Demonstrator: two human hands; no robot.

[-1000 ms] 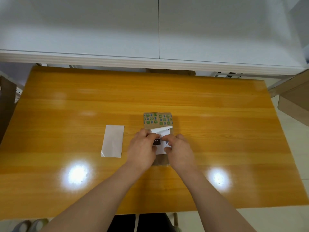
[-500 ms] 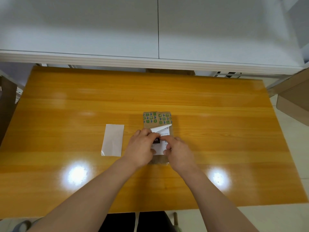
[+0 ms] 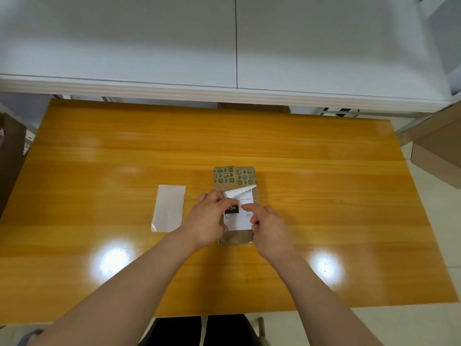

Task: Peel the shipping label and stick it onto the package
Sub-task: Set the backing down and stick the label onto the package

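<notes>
A small brown package [image 3: 235, 177] with green printed tape across its far end lies flat in the middle of the wooden table [image 3: 324, 196]. A white shipping label [image 3: 239, 219] with black print lies on the package, its far edge curled up off the surface. My left hand [image 3: 208, 218] pinches the label's curled upper left part between thumb and fingers. My right hand [image 3: 269, 227] presses its forefinger down on the label's right side. The lower part of the label lies flat against the package.
A white backing sheet [image 3: 169, 208] lies on the table left of the package. A white cabinet top [image 3: 224, 46] runs along the far side. Cardboard boxes [image 3: 439, 156] stand off the right edge. Two lamp glares shine on the near tabletop.
My right hand slid back toward me, baring more of the label's lower part. The left hand keeps its pinch on the curled edge. The package stayed in place.
</notes>
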